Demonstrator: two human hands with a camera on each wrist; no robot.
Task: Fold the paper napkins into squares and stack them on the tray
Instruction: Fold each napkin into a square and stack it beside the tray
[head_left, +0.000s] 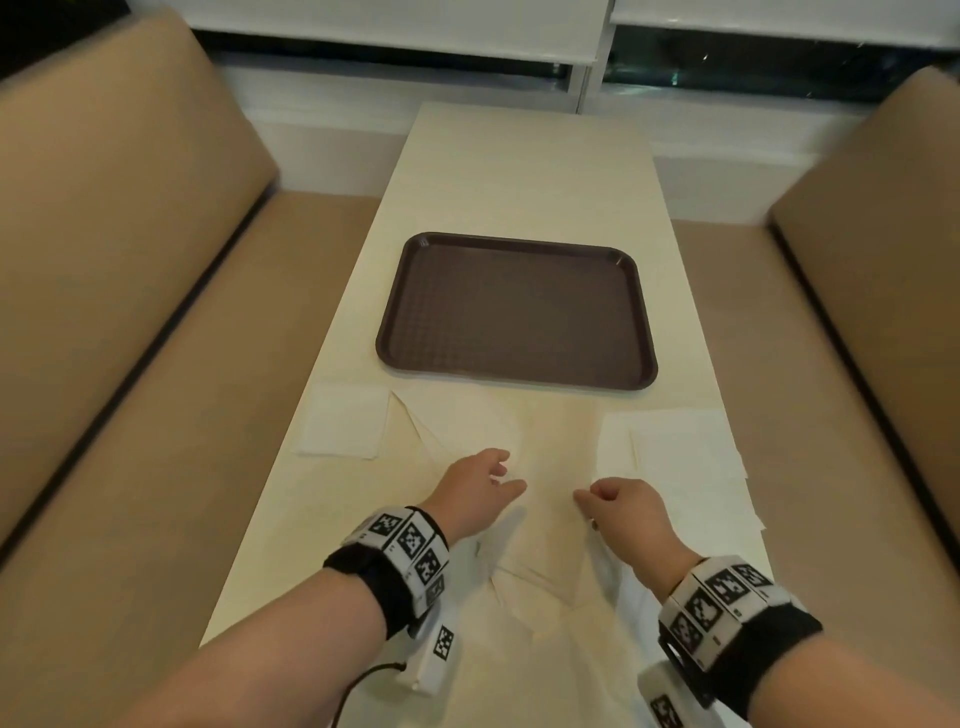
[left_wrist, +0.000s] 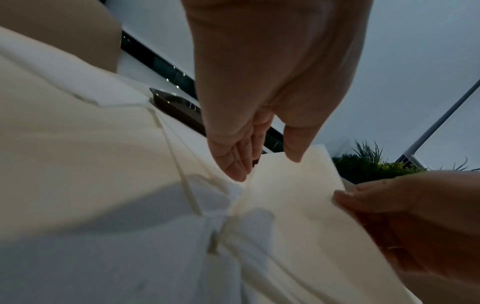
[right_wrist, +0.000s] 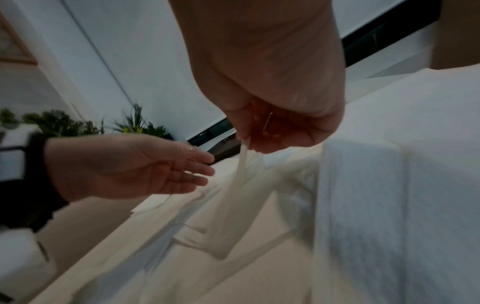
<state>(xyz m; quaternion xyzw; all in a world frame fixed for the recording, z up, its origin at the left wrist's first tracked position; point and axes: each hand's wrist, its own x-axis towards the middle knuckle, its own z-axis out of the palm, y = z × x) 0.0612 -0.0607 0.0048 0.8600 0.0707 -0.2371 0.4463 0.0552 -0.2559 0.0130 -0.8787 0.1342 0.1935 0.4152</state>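
A dark brown tray (head_left: 517, 312) lies bare in the middle of the cream table. Near the table's front edge an unfolded white napkin (head_left: 550, 525) is spread between my hands. My right hand (head_left: 584, 501) pinches the napkin's right edge and lifts it off the table; the right wrist view shows the paper (right_wrist: 241, 166) hanging from the pinch of that hand (right_wrist: 249, 142). My left hand (head_left: 511, 473) hovers over the napkin's left part with its fingers straight and holds nothing. In the left wrist view that hand (left_wrist: 267, 164) points down at the raised sheet (left_wrist: 298, 195).
A folded square napkin (head_left: 345, 426) lies at the left table edge. A loose pile of flat napkins (head_left: 680, 457) sits at the right. More sheets overlap under the held one. Tan bench seats (head_left: 130, 312) flank the table, with a window wall behind.
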